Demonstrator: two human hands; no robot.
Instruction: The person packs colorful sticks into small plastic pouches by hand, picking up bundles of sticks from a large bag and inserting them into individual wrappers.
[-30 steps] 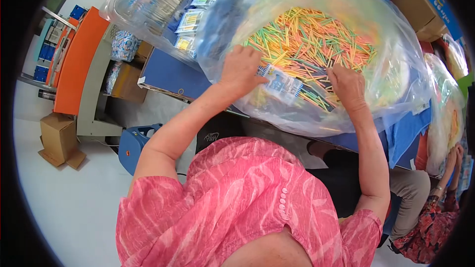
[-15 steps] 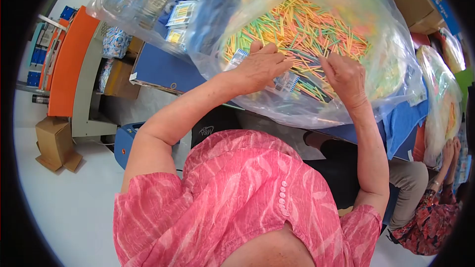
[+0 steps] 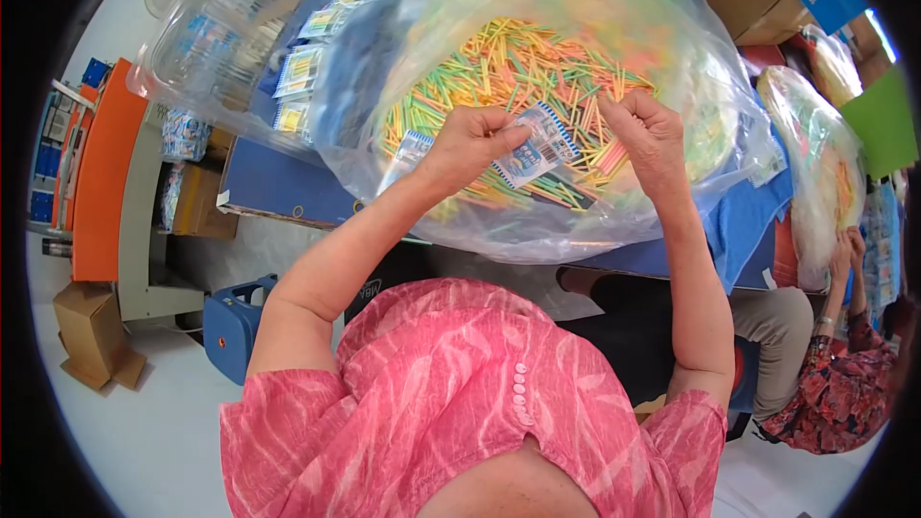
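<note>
Here's the left hand (image 3: pixel 467 144), thumb and fingers pinching a printed packet (image 3: pixel 537 146) by its left end, right over the sticks (image 3: pixel 518 62). The packet is tilted, its blue-striped end pointing up and to the right, with a barcode on the face. And there's a second packet (image 3: pixel 408 155), partly hidden by the left hand and lying at the left side of the sticks.

Over to the right hand (image 3: pixel 652 134): fingers curled in, thumb and forefinger closed together above the right part of the sticks, apart from the packet. Whether anything thin sits in that pinch, I cannot tell.

The sticks, yellow, green, orange and pink, lie heaped in a big clear bag (image 3: pixel 460 242) that spreads across the bench (image 3: pixel 278 182) and reaches its near edge. To the bag's left, a row of packets (image 3: pixel 298 70) runs toward the far side, just beside a clear tub (image 3: pixel 177 58) at the bench's left edge. A blue cloth (image 3: pixel 739 230) drapes over the near edge, right of the bag.

Far right, another person's hands (image 3: pixel 846 251) are at a second bag (image 3: pixel 815 158). Down on the floor at left, an open carton (image 3: pixel 94 326) and a blue stool (image 3: pixel 230 336).
</note>
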